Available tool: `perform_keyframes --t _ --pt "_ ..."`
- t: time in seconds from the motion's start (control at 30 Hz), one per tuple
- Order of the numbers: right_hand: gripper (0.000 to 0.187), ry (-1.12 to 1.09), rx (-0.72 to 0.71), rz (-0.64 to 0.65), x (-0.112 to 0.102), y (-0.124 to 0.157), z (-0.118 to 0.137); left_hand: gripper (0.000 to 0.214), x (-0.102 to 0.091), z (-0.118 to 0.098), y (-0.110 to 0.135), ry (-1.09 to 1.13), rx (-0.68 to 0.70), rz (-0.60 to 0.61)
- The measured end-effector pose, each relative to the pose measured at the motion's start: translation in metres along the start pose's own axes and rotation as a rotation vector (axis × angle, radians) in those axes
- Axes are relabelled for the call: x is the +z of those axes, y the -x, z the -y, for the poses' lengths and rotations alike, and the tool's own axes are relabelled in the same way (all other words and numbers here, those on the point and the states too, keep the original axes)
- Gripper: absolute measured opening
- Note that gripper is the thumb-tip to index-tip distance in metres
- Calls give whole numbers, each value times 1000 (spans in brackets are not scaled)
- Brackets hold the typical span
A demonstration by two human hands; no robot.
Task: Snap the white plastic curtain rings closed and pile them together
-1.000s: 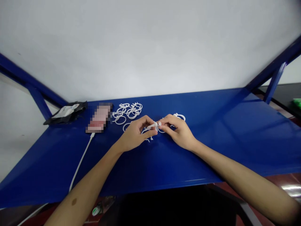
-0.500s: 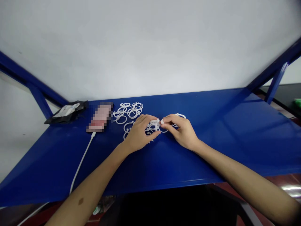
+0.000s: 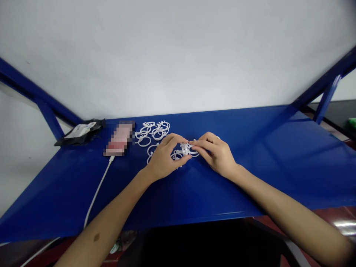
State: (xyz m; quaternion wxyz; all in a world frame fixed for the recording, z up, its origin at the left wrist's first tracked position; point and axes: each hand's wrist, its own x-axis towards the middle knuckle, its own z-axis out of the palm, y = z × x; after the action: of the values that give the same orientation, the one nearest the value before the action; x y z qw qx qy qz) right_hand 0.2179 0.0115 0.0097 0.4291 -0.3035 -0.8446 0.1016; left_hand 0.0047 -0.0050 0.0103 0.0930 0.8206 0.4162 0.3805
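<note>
My left hand (image 3: 164, 157) and my right hand (image 3: 217, 152) meet over the middle of a blue shelf (image 3: 250, 167). Both pinch a small white plastic ring piece (image 3: 185, 148) between thumb and fingers, their fingertips almost touching. More white rings (image 3: 175, 155) lie under and just behind my left hand, partly hidden by it. A loose pile of several white rings (image 3: 151, 130) sits further back on the left.
A blurred pink phone (image 3: 119, 139) lies left of the rings, with a white cable (image 3: 96, 193) running off the front edge. A black packet with a white label (image 3: 80, 131) rests at the back left. Blue frame struts rise at both sides before a white wall.
Both hands have closed in on each other and sunk slightly toward the shelf. The short white stick seen between the fingertips earlier no longer shows; a ring piece sits there.
</note>
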Motion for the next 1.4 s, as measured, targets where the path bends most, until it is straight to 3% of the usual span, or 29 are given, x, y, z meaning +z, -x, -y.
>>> perform_keyframes --t 0.13,0.3,0.4,0.6,0.8,1.0,1.33,1.4 --pt "21 11 99 -27 -1 -1 -1 30 0 8 0 -110 -7 -17" --pt "17 -47 171 -37 -1 -2 0 33 -1 15 1 -239 -68 60" --pt "19 -96 269 -34 1 -1 0 39 -4 10 1 -180 -72 96" --pt "19 -267 336 -23 3 1 3 21 -8 0 -2 60 -52 32" --pt "21 -296 327 14 2 3 13 35 -7 3 -5 183 -42 -2" --pt "19 -278 267 49 2 3 15 34 -5 2 -5 124 -51 -54" --pt "12 -171 -56 111 -1 7 15 20 -3 -5 -4 95 8 -98" --pt "12 -129 -60 110 -1 7 12 21 -4 -2 -5 76 -5 -89"
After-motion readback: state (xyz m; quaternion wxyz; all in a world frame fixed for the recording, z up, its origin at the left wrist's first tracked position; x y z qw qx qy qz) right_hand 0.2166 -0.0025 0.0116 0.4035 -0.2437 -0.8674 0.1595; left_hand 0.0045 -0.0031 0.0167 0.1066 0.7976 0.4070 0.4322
